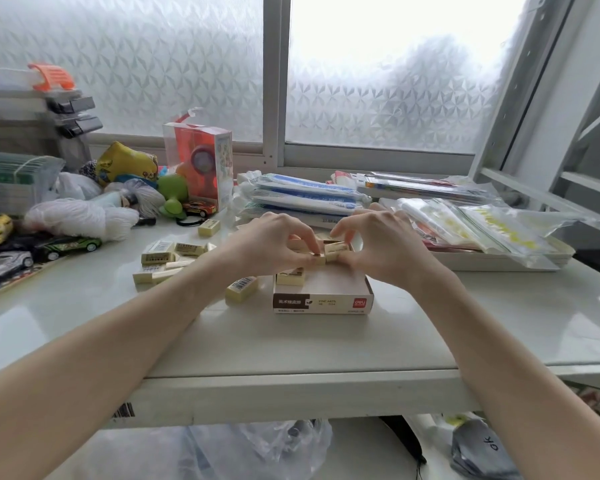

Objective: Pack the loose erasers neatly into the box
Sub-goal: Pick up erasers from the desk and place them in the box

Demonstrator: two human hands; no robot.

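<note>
Both my hands over the open eraser box, each pinching an eraser.

At the far left of the worktop (326,344) toy cars (66,244) lie beside a skein of white yarn (80,218). Right of them a loose heap of cream erasers (167,259) lies on the worktop, with one more eraser (209,227) farther back and another (241,289) just left of the box. My left hand (274,242) has its fingertips pinched on a small eraser (318,260) above the box (323,299), which sits open at mid-worktop with an eraser (290,276) standing in its left side. My right hand (378,244) pinches a second eraser (336,250), touching the first. Farther right, clear zip bags (492,226) are stacked on a tray (506,263).
</note>
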